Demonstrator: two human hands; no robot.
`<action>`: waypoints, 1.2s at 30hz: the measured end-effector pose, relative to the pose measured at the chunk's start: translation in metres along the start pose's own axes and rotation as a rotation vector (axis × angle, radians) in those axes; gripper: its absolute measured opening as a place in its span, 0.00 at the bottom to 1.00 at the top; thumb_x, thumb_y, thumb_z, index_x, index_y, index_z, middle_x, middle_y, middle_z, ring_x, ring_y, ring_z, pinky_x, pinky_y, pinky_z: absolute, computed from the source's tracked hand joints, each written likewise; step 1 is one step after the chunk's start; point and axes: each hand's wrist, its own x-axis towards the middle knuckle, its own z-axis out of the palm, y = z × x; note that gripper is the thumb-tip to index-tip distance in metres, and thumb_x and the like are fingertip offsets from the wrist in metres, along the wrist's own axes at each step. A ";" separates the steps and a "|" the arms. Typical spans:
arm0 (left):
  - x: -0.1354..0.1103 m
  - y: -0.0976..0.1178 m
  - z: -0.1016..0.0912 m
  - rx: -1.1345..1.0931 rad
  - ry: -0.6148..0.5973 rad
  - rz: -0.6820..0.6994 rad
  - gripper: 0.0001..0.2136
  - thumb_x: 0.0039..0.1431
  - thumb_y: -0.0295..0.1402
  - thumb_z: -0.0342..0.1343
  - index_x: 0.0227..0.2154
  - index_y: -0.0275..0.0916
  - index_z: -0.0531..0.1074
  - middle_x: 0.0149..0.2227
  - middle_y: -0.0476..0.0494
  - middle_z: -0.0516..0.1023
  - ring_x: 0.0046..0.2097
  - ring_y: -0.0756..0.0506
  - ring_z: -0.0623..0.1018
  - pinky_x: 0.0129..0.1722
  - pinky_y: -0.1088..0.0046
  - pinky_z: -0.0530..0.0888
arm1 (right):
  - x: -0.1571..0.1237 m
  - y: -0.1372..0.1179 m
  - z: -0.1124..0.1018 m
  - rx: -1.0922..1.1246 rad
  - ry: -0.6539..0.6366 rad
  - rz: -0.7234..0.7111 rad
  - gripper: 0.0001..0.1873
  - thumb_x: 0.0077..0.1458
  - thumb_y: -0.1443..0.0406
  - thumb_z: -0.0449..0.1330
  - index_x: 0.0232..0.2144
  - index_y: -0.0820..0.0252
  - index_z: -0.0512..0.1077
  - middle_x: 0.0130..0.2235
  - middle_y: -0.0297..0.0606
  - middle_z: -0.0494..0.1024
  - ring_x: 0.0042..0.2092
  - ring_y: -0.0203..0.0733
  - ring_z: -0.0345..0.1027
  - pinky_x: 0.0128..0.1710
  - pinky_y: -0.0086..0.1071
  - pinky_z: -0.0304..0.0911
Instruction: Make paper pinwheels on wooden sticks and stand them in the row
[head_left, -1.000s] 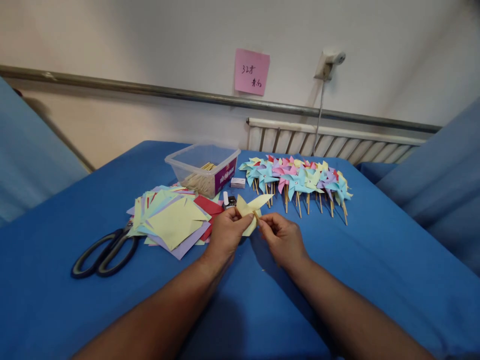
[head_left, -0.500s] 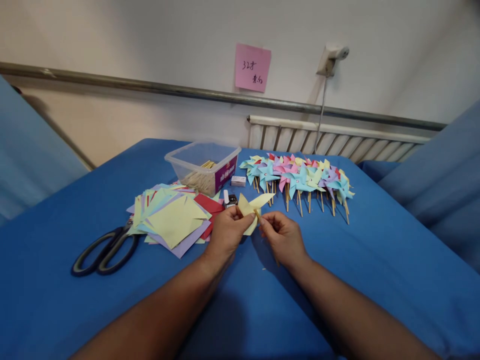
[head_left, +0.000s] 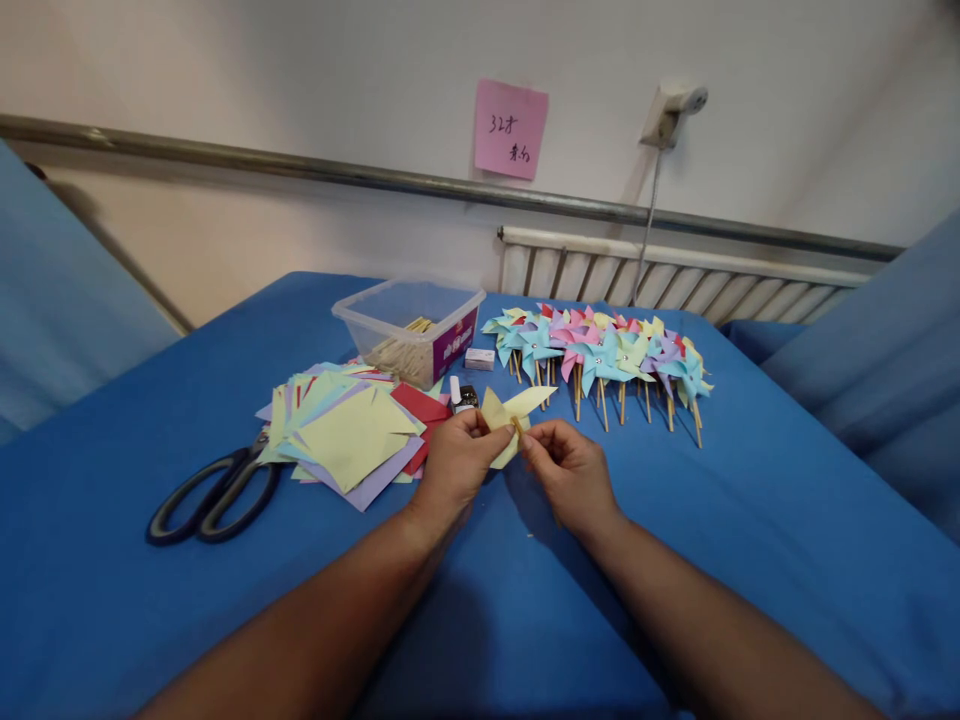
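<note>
My left hand (head_left: pixel 459 452) is closed on a pale yellow paper pinwheel (head_left: pixel 534 401), its thumb pressed near the centre. Two of the pinwheel's blades stick up beyond my fingers. A thin wooden stick (head_left: pixel 517 427) lies against the middle of the pinwheel, its top end showing between my hands. My right hand (head_left: pixel 568 470) pinches this stick, and the fingers cover most of its length. Close behind my left hand is a small open box of dark pins (head_left: pixel 468 397). Left of that hand spreads a pile of coloured paper squares (head_left: pixel 352 440).
Scissors (head_left: pixel 217 495) with dark handles lie at the left, blades under the paper. A clear plastic tub (head_left: pixel 360 325) holds wooden sticks, with a small white box (head_left: pixel 480 359) beside it. Finished pinwheels (head_left: pixel 600 355) lie at the back right. Blue cloth (head_left: pixel 750 560) covers the table.
The stick's lower end, seen below my right hand before, is now hidden. Both hands keep their hold on the pinwheel and stick. The whole view has shifted slightly.
</note>
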 end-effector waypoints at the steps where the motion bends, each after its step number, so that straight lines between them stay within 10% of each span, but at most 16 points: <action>1: 0.000 0.000 0.000 0.004 0.000 0.002 0.13 0.39 0.36 0.66 0.19 0.37 0.66 0.18 0.54 0.68 0.20 0.54 0.65 0.21 0.78 0.60 | 0.000 0.000 0.000 -0.004 0.001 -0.004 0.09 0.52 0.60 0.59 0.29 0.61 0.71 0.24 0.31 0.72 0.24 0.32 0.62 0.25 0.27 0.59; 36: 0.004 -0.005 -0.001 0.022 -0.003 -0.015 0.14 0.38 0.38 0.66 0.21 0.36 0.68 0.19 0.52 0.69 0.21 0.52 0.67 0.21 0.77 0.61 | 0.000 0.000 -0.001 -0.031 -0.002 -0.052 0.07 0.51 0.61 0.60 0.29 0.60 0.71 0.25 0.31 0.72 0.24 0.33 0.62 0.25 0.26 0.58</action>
